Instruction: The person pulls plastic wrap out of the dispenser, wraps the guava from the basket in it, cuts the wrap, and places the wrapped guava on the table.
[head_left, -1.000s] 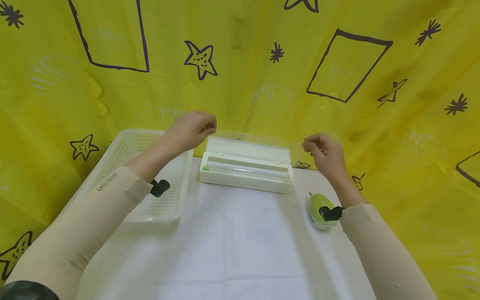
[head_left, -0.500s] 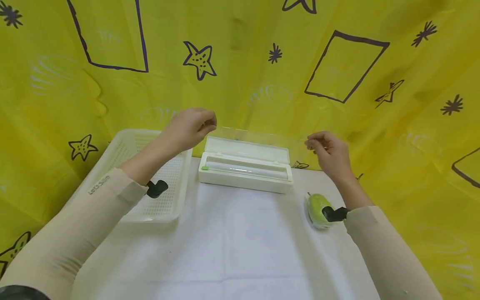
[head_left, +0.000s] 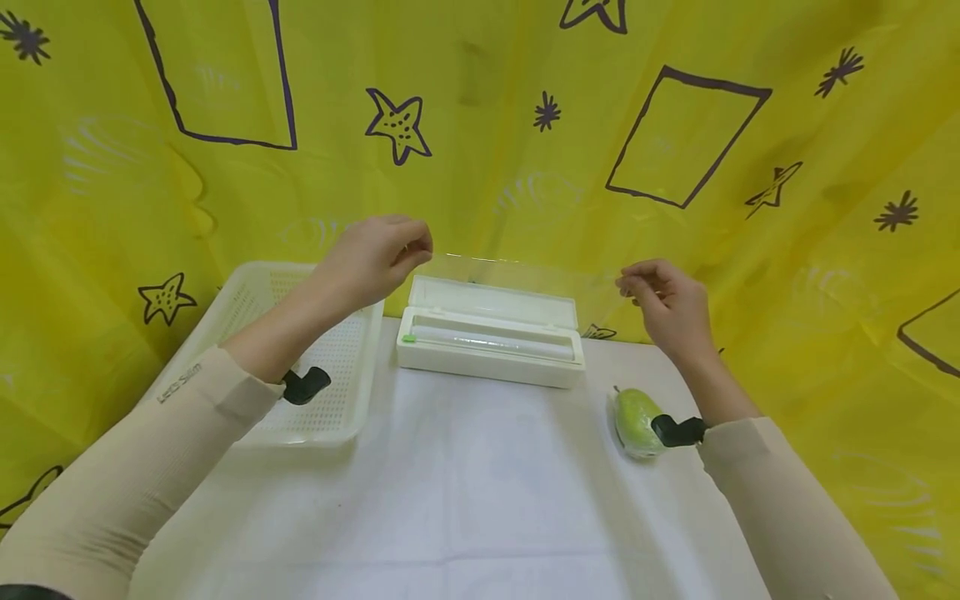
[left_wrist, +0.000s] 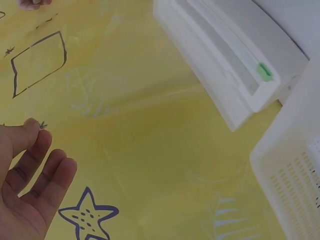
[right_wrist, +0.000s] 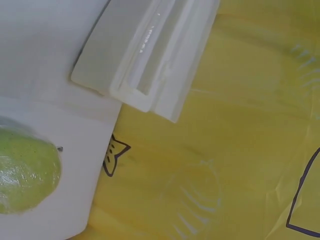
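Note:
A clear sheet of cling film [head_left: 517,263] stretches between my two hands, its upper edge showing as a thin shiny line. My left hand [head_left: 386,254] pinches one end between thumb and forefinger; in the left wrist view its other fingers [left_wrist: 62,172] are loosely bent. At the opposite end, my right hand [head_left: 671,308] pinches the film. Below and between them sits a white cling film dispenser [head_left: 487,372], lid raised, with the roll [head_left: 491,342] inside and a small green slider [head_left: 408,338] at its left. The right wrist view does not show the right hand.
A white perforated plastic basket [head_left: 352,429] stands left, under my left forearm. Near my right wrist lies a green pear [head_left: 633,421] covered in clear film. A white cloth [head_left: 450,500] covers the table; a yellow patterned curtain [head_left: 480,167] hangs close behind.
My right hand has shifted slightly right and up, and my left forearm slightly left, so the hands stand a little farther apart. Both still pinch the film.

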